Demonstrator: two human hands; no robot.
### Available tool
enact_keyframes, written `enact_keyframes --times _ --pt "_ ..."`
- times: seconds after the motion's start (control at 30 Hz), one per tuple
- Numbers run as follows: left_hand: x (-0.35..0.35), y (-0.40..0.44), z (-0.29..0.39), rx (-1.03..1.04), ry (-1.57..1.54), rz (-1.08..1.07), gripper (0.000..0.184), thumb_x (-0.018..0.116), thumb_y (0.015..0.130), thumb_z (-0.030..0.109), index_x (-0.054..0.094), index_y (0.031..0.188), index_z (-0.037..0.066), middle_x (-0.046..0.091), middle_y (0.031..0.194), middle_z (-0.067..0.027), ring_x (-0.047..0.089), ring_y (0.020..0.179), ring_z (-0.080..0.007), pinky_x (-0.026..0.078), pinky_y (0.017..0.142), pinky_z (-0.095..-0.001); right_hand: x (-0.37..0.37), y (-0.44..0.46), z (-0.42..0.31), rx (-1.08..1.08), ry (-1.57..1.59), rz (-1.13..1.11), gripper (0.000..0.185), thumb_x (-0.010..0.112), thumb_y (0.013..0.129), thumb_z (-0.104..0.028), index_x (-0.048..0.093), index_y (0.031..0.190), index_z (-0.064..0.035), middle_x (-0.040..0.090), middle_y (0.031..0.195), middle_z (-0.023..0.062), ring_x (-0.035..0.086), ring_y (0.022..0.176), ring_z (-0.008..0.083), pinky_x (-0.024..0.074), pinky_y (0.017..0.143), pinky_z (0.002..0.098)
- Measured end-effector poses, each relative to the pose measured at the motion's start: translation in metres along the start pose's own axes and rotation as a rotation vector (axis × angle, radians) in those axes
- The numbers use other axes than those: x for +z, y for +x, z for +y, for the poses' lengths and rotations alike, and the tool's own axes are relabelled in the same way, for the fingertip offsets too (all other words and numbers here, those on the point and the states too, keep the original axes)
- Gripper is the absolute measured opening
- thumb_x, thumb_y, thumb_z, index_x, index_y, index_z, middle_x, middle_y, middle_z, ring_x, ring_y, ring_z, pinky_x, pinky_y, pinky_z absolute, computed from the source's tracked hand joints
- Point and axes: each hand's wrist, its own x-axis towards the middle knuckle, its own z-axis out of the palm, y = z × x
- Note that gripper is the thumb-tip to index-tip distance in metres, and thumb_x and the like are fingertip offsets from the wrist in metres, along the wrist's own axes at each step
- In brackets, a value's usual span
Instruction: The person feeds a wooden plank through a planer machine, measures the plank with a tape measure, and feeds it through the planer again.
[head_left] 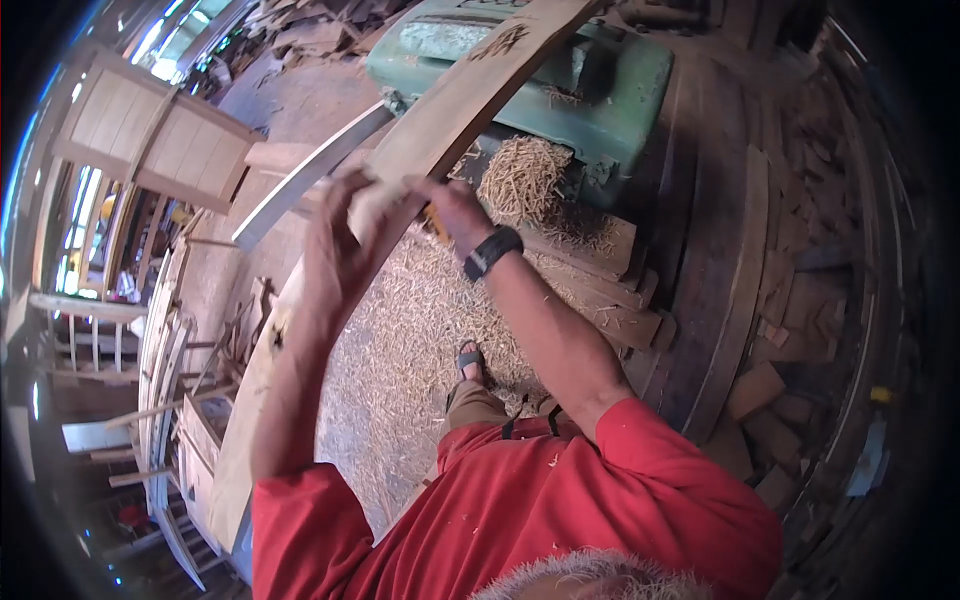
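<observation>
Evidently, the long, flat plank of pale brown wood runs on a slant, its long axis going from low on the person's left, beside and partly behind the left forearm, up and away to the right, where its far part passes over the bulky green metal machine. Both hands are at its middle stretch, so neither is clearly nearer: the left hand is at the left side of the plank, fingers bent in loosely towards its upper face, while the right hand, below a black wristwatch, meets the opposite, right edge with its fingertips. The plank thus lies between the two hands and extends well past them both ways. Blur hides how firmly either hand closes on the wood. Just right of the plank, a heap of curly tan shavings sits against the machine; on the other side is a slim, curved, pale wooden strip.
</observation>
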Motion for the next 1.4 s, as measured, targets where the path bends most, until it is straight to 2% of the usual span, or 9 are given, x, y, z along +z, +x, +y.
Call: enact_keyframes --times 0.1,0.3,0.37,0.53,0.87,0.97,1.07,1.2,1.4 --pt "0.004 -0.088 0.046 -0.392 -0.376 -0.459 0.042 0.069 0.091 0.026 0.062 0.124 0.001 0.066 0.123 -0.0136 0.059 0.119 -0.0230 0.045 0.102 -0.0378 -0.010 0.004 -0.027 0.039 -0.066 0.003 0.025 0.075 0.082 -0.030 0.069 0.093 -0.0082 0.065 0.075 -0.0016 0.059 0.058 0.0079 0.0461 0.051 0.0210" --pt "0.064 -0.166 -0.003 -0.842 -0.847 -0.024 0.112 0.069 0.079 0.065 0.010 0.157 0.009 0.023 0.160 -0.0170 0.042 0.136 -0.0371 0.046 0.102 -0.0452 -0.021 0.022 -0.053 0.007 -0.093 -0.007 0.025 0.073 0.084 -0.033 0.067 0.094 -0.0103 0.066 0.078 -0.0003 0.061 0.060 0.0090 0.0481 0.051 0.0234" --pt "0.075 -0.153 -0.023 -0.480 -0.933 0.328 0.091 0.044 0.091 0.072 0.021 0.154 0.010 0.029 0.157 -0.0137 0.038 0.139 -0.0351 0.037 0.108 -0.0558 -0.022 0.035 -0.055 -0.070 -0.051 -0.001 0.029 0.072 0.084 -0.033 0.067 0.098 -0.0080 0.066 0.085 0.0013 0.061 0.067 0.0092 0.0505 0.055 0.0239" --pt "0.075 -0.072 0.004 -0.284 -1.018 0.844 0.105 0.047 0.082 0.081 0.035 0.146 -0.002 0.041 0.147 -0.0195 0.039 0.138 -0.0316 0.032 0.114 -0.0525 -0.018 0.029 -0.080 -0.021 -0.055 0.063 0.032 0.071 0.082 -0.034 0.065 0.104 -0.0113 0.065 0.087 0.0007 0.062 0.076 0.0120 0.0518 0.059 0.0264" --pt "0.043 0.003 -0.043 0.090 -0.642 1.097 0.079 0.046 0.092 0.066 0.047 0.132 -0.002 0.054 0.129 -0.0211 0.057 0.117 -0.0309 0.042 0.110 -0.0467 -0.014 0.008 -0.110 0.030 -0.235 0.237 0.070 0.072 0.079 -0.060 0.060 0.122 -0.0055 0.061 0.110 0.0147 0.054 0.111 0.0225 0.0520 0.080 0.0408" --pt "0.026 0.016 -0.047 0.119 -0.755 1.031 0.077 0.053 0.090 0.065 0.052 0.127 -0.002 0.057 0.127 -0.0206 0.057 0.118 -0.0309 0.041 0.111 -0.0474 -0.066 -0.038 -0.092 0.092 -0.233 -0.109 0.070 0.072 0.086 -0.049 0.054 0.132 0.0005 0.068 0.095 0.0091 0.060 0.063 0.0100 0.0509 0.055 0.0221" --pt "0.029 0.011 -0.038 0.081 -0.813 1.013 0.083 0.062 0.083 0.067 0.050 0.129 0.000 0.053 0.133 -0.0198 0.053 0.124 -0.0307 0.037 0.114 -0.0486 -0.148 -0.114 -0.076 0.248 -0.331 -0.163 0.047 0.068 0.092 -0.037 0.061 0.125 -0.0034 0.069 0.096 0.0078 0.063 0.068 0.0097 0.0506 0.056 0.0223" --pt "0.040 0.024 -0.016 0.033 -0.752 1.115 0.081 0.059 0.082 0.070 0.050 0.129 0.006 0.057 0.128 -0.0201 0.058 0.118 -0.0350 0.041 0.110 -0.0523 -0.299 -0.212 -0.057 0.288 -0.194 0.438 0.036 0.069 0.092 -0.031 0.064 0.118 -0.0071 0.067 0.097 0.0049 0.065 0.083 0.0109 0.0524 0.061 0.0233" --pt "0.041 0.033 -0.032 0.066 -0.924 1.142 0.092 0.076 0.073 0.061 0.037 0.141 0.012 0.048 0.140 -0.0199 0.050 0.129 -0.0322 0.040 0.112 -0.0475 -0.505 -0.381 -0.054 0.437 -0.163 1.157 0.038 0.072 0.085 -0.046 0.062 0.099 -0.0126 0.060 0.074 0.0017 0.051 0.052 0.0108 0.0424 0.045 0.0262"
